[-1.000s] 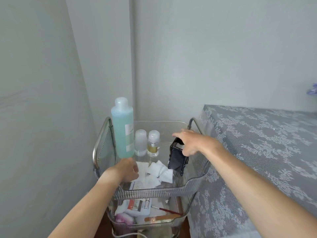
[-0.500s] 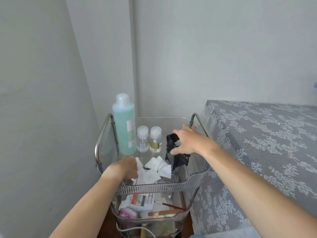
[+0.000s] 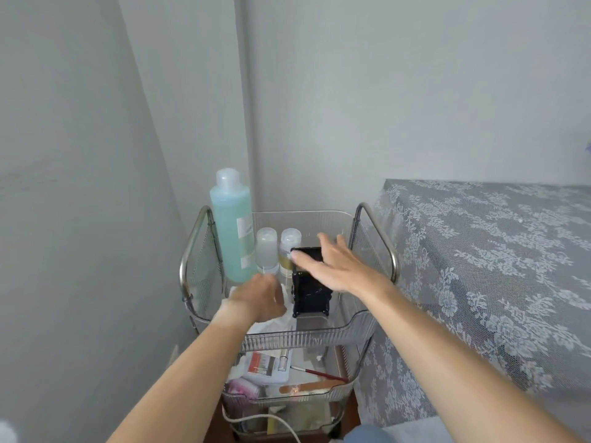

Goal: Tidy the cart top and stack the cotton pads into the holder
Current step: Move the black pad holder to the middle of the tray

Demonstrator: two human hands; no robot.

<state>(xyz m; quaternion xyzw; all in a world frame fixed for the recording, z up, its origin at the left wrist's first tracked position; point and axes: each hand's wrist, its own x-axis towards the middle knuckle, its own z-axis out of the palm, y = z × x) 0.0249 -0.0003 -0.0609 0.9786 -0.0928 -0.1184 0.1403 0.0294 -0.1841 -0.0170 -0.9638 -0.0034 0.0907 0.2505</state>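
Lace-patterned grey cloth: draped over the surface at your right, floral and netted, hanging just beside the cart.

Cart: clear ribbed plastic trays on rounded metal side rails; the top tray holds the items below, and the lower tray is cluttered with packets and a thin brush.

Tall bottle: clear plastic, turquoise liquid, frosted cap, upright at the tray's far left corner, close by your left hand.

Holder: black, boxy, with small knobbed corners, standing upright mid-tray. Your right hand hovers over its top with fingers spread flat and gripping nothing; whether the palm touches it you cannot tell. It screens the holder's upper right.

Cotton pads: white, soft, rumpled in a loose heap on the tray floor just left of the holder. Your left hand is curled down onto them and covers most of the heap; whether the fingers have pinched any cannot be told.

Two small bottles: frosted caps, one clear, one amber, side by side behind the holder.
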